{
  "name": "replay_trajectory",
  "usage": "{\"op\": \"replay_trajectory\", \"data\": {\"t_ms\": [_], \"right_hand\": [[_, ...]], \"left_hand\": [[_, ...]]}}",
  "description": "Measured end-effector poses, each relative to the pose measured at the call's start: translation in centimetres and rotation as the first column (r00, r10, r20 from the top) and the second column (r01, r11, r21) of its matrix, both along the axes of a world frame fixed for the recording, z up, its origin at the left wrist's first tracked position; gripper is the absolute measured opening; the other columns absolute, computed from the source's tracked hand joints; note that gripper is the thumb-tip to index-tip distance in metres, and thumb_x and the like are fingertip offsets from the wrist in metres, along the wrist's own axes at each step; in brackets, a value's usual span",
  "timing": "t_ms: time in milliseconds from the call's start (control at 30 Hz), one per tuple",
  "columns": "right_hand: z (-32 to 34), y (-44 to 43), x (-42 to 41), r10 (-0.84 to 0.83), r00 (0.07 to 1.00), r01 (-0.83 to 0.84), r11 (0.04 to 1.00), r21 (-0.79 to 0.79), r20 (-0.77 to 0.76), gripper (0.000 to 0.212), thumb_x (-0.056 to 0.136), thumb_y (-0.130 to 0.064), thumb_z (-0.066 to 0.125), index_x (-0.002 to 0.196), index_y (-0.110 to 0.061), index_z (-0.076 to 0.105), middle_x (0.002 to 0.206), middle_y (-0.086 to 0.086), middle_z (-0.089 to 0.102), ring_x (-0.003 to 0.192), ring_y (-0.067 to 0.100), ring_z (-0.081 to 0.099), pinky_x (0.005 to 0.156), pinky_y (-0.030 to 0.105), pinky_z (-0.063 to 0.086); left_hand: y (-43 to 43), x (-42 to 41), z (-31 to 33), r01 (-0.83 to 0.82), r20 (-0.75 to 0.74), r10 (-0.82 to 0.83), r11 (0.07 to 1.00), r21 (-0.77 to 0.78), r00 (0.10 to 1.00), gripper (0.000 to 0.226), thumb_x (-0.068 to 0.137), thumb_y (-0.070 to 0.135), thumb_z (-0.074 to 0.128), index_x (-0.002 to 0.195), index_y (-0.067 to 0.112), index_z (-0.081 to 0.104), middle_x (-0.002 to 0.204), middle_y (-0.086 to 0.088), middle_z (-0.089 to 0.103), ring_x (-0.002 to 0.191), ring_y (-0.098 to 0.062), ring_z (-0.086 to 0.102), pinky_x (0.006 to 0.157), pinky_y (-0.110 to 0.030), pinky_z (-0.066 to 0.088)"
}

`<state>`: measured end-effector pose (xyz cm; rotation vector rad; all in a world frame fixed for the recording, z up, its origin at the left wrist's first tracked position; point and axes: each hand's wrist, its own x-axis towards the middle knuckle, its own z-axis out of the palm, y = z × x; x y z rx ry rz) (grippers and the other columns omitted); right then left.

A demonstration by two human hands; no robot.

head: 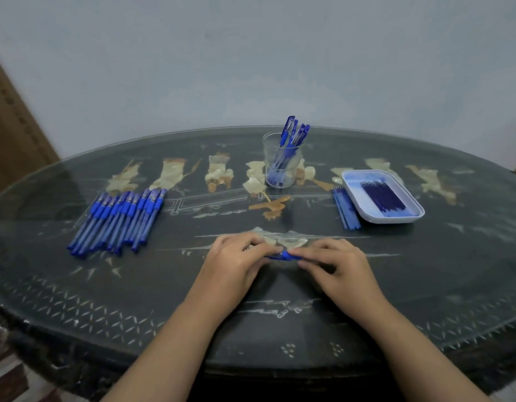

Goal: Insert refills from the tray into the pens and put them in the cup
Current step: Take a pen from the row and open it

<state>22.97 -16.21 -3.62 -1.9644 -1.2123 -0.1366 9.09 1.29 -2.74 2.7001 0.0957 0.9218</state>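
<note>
While both hands meet low over the table (77, 285), left hand (236, 262) pinches blue pen (281, 255) | right hand (335, 265) fingers curled, pinching its other end | pen mostly hidden | cup (281, 161) behind holds pens | tray (381, 195) right holds refills (383, 197)

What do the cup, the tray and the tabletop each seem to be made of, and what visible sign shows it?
Cup: clear glass or hard plastic; pens show through its wall. Tray: pale, smooth, probably plastic; rounded moulded rim. Tabletop: dark, pale inlaid figures, seemingly under a glossy glass sheet; it shows pale reflections.
</note>
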Motion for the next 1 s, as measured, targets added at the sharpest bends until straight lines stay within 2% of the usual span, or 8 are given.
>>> {"op": "replay_trajectory", "data": {"t_ms": [100, 167, 233, 333, 400, 767, 900, 1000], "right_hand": [[-0.1, 0.1, 0.0, -0.019, 0.999, 0.019, 1.0, 0.018, 0.029, 0.04, 0.084, -0.033, 0.065, 0.109, -0.064, 0.06, 0.087, -0.026, 0.063, 0.088, 0.007, 0.059, 0.078, 0.045, 0.049], [-0.1, 0.0, -0.2, -0.044, 0.997, 0.042, 0.999, 0.032, 0.061, 0.036, 0.083, -0.029, 0.065, 0.11, -0.054, 0.065, 0.083, -0.026, 0.061, 0.085, 0.008, 0.059, 0.075, 0.044, 0.047], [0.0, -0.1, -0.4, -0.065, 0.994, 0.061, 0.997, 0.046, 0.089, 0.034, 0.082, -0.025, 0.066, 0.106, -0.048, 0.07, 0.082, -0.024, 0.061, 0.084, 0.009, 0.059, 0.073, 0.041, 0.045], [0.0, -0.2, -0.5, -0.084, 0.99, 0.076, 0.995, 0.065, 0.115, 0.034, 0.081, -0.019, 0.067, 0.103, -0.044, 0.072, 0.081, -0.019, 0.062, 0.083, 0.012, 0.06, 0.071, 0.04, 0.043], [0.0, -0.2, -0.5, -0.093, 0.987, 0.084, 0.994, 0.076, 0.128, 0.034, 0.081, -0.017, 0.066, 0.103, -0.042, 0.073, 0.08, -0.017, 0.062, 0.082, 0.013, 0.059, 0.07, 0.038, 0.042], [0.0, -0.3, -0.7, -0.095, 0.981, 0.077, 0.991, 0.11, 0.167, 0.037, 0.081, -0.013, 0.065, 0.104, -0.041, 0.073, 0.077, -0.017, 0.059, 0.077, 0.01, 0.052, 0.069, 0.031, 0.036], [0.0, -0.2, -0.6, -0.102, 0.975, 0.082, 0.991, 0.108, 0.198, 0.038, 0.081, -0.011, 0.065, 0.105, -0.04, 0.073, 0.077, -0.018, 0.057, 0.077, 0.01, 0.051, 0.069, 0.029, 0.033], [0.0, -0.3, -0.6, -0.104, 0.973, 0.083, 0.99, 0.112, 0.207, 0.038, 0.081, -0.011, 0.065, 0.105, -0.04, 0.073, 0.077, -0.017, 0.058, 0.077, 0.011, 0.051, 0.069, 0.03, 0.034]], "left_hand": [[-0.1, 0.0, -0.1, -0.02, -0.002, 0.02, 1.0, 0.024, 1.0, 0.021, 0.087, 0.015, 0.07, 0.104, 0.028, 0.071, 0.099, 0.013, 0.062, 0.094, -0.008, 0.058, 0.093, -0.031, 0.038], [-0.2, 0.0, -0.3, -0.045, -0.004, 0.045, 0.998, 0.035, 0.999, 0.019, 0.087, 0.015, 0.071, 0.1, 0.028, 0.07, 0.098, 0.013, 0.061, 0.093, -0.009, 0.058, 0.095, -0.039, 0.038], [-0.4, 0.0, -0.3, -0.055, 0.002, 0.055, 0.998, 0.034, 0.998, 0.013, 0.091, 0.019, 0.062, 0.098, 0.029, 0.068, 0.097, 0.014, 0.06, 0.092, -0.009, 0.058, 0.097, -0.044, 0.037], [-0.8, -0.1, 0.1, -0.071, 0.024, 0.07, 0.997, 0.026, 0.997, 0.025, 0.093, 0.028, 0.042, 0.092, 0.026, 0.067, 0.093, 0.013, 0.059, 0.089, -0.01, 0.06, 0.098, -0.045, 0.036], [-1.0, -0.2, 0.4, -0.081, 0.031, 0.08, 0.997, 0.018, 0.996, 0.028, 0.094, 0.03, 0.039, 0.09, 0.025, 0.066, 0.091, 0.013, 0.059, 0.088, -0.009, 0.06, 0.099, -0.045, 0.034], [-1.0, -0.2, 0.3, -0.086, 0.035, 0.085, 0.996, 0.007, 0.996, 0.019, 0.09, 0.022, 0.042, 0.094, 0.032, 0.057, 0.092, 0.014, 0.06, 0.091, -0.008, 0.061, 0.097, -0.045, 0.034], [-0.7, -0.1, 0.0, -0.097, 0.03, 0.096, 0.995, 0.016, 0.995, 0.034, 0.082, 0.002, 0.065, 0.096, 0.032, 0.056, 0.094, 0.014, 0.061, 0.093, -0.009, 0.061, 0.095, -0.049, 0.036], [-0.9, -0.2, 0.1, -0.083, 0.028, 0.083, 0.996, 0.012, 0.996, 0.026, 0.087, 0.01, 0.057, 0.098, 0.033, 0.054, 0.093, 0.015, 0.062, 0.094, -0.009, 0.06, 0.093, -0.047, 0.037]]}}
